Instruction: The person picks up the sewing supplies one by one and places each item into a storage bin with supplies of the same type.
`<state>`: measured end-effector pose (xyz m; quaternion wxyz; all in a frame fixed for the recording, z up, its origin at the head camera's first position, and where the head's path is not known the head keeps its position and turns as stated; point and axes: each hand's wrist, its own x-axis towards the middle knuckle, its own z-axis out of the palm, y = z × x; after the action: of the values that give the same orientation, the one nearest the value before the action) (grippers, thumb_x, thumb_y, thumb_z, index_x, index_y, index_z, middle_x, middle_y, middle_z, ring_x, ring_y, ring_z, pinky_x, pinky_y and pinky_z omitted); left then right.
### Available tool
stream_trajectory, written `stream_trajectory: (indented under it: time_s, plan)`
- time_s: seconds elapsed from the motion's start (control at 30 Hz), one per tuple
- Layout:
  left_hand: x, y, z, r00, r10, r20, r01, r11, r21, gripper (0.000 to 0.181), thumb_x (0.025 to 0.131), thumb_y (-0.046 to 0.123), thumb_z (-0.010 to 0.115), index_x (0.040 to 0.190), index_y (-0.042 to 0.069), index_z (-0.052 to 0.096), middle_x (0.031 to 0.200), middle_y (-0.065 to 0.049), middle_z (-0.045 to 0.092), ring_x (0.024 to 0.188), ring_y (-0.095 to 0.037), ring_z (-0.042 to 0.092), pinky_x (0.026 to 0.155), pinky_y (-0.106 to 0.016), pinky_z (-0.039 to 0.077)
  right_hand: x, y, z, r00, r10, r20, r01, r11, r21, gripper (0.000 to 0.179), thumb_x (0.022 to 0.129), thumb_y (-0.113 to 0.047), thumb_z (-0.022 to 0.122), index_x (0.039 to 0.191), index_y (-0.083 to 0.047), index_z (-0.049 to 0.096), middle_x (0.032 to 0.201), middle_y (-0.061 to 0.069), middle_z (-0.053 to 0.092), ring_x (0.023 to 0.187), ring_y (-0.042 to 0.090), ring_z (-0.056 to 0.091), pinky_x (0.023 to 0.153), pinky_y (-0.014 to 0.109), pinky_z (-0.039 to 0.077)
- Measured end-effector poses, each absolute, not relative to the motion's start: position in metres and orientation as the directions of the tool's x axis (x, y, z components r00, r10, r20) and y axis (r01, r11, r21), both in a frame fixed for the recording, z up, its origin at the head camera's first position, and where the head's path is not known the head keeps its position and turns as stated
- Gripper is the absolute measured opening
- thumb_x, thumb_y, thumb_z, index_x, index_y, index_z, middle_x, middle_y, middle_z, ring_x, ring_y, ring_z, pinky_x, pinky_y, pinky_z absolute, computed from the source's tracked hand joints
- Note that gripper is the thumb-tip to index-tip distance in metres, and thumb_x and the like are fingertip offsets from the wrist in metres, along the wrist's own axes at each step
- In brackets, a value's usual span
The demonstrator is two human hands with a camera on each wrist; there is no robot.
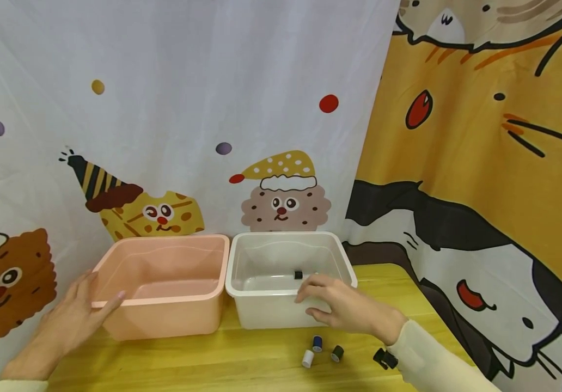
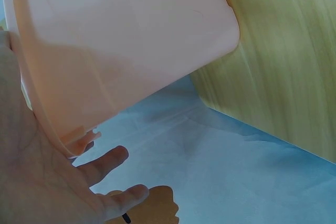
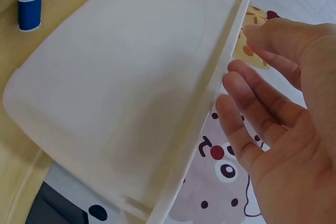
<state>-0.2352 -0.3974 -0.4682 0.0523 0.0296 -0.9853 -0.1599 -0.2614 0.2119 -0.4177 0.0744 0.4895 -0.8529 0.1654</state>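
Observation:
My left hand [image 1: 72,316] rests at the left front corner of a pink plastic bin [image 1: 163,316], its thumb along the rim. In the left wrist view its fingers [image 2: 107,163] spread loosely beside the bin's corner. The right hand [image 1: 342,305] hovers at the front rim of a white plastic bin [image 1: 281,313], fingers loosely bent and nothing between them. Inside the white bin lies a small black spool [image 1: 298,275]. On the table below the right hand are a blue thread spool [image 1: 317,343], a white spool [image 1: 307,359] and a dark green spool [image 1: 337,354].
Black spools [image 1: 385,359] lie close together by the right sleeve [image 1: 433,354]. Both bins stand side by side on a yellow wood-grain table [image 1: 242,365]. Behind them hangs a white cartoon-print cloth [image 1: 183,109], with an orange cat print [image 1: 482,152] on the right.

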Motion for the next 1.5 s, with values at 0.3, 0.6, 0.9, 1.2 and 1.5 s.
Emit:
stream_trajectory:
  time_s: [0.3,0.6,0.9,1.2,1.5]
  plan:
    - [-0.235,-0.396,-0.466,-0.994,-0.078,0.082,-0.048,0.946,0.322,0.118,0.116,0.075,0.045,0.174,-0.021,0.01,0.17,-0.056,0.019,0.138,-0.084,0.046,0.098,-0.098,0.046,-0.25,0.215,-0.421,-0.512,-0.812,0.282,-0.859,0.471,-0.202,0.028,0.107,-0.016,0.087,0.132,-0.025,0.08,0.137,-0.009,0.074,0.121,0.01,0.074,0.103,0.026,0.066]
    - [-0.236,-0.398,-0.468,-0.994,-0.083,0.074,-0.055,0.943,0.327,0.12,0.116,0.077,0.045,0.174,-0.022,0.008,0.171,-0.057,0.016,0.139,-0.085,0.043,0.101,-0.099,0.044,-0.244,0.214,-0.436,-0.528,-0.824,0.206,-0.841,0.473,-0.263,0.024,0.108,-0.014,0.085,0.13,-0.023,0.081,0.136,-0.008,0.074,0.117,0.007,0.07,0.098,0.024,0.067]
    - [-0.238,-0.401,-0.469,-0.994,-0.079,0.069,-0.051,0.939,0.34,0.121,0.116,0.078,0.044,0.176,-0.02,0.008,0.172,-0.056,0.016,0.139,-0.085,0.044,0.099,-0.099,0.044,-0.242,0.215,-0.465,-0.544,-0.83,0.123,-0.823,0.499,-0.272,0.029,0.106,-0.018,0.088,0.133,-0.026,0.082,0.136,-0.011,0.076,0.124,0.0,0.069,0.108,0.026,0.065]
    - [-0.237,-0.4,-0.469,-0.994,-0.086,0.067,-0.059,0.94,0.337,0.12,0.116,0.078,0.043,0.176,-0.021,0.009,0.173,-0.056,0.014,0.141,-0.085,0.041,0.101,-0.1,0.043,-0.238,0.214,-0.492,-0.519,-0.849,0.103,-0.83,0.47,-0.301,0.033,0.102,-0.025,0.094,0.133,-0.024,0.083,0.134,-0.013,0.075,0.123,0.003,0.068,0.106,0.027,0.063]
    - [-0.237,-0.399,-0.468,-0.994,-0.09,0.06,-0.065,0.938,0.341,0.121,0.116,0.079,0.043,0.176,-0.02,0.008,0.173,-0.056,0.014,0.14,-0.085,0.042,0.103,-0.1,0.043,-0.243,0.219,-0.518,-0.507,-0.855,0.108,-0.837,0.458,-0.301,0.043,0.098,-0.037,0.098,0.136,-0.024,0.081,0.135,-0.014,0.074,0.123,0.004,0.067,0.105,0.026,0.062]
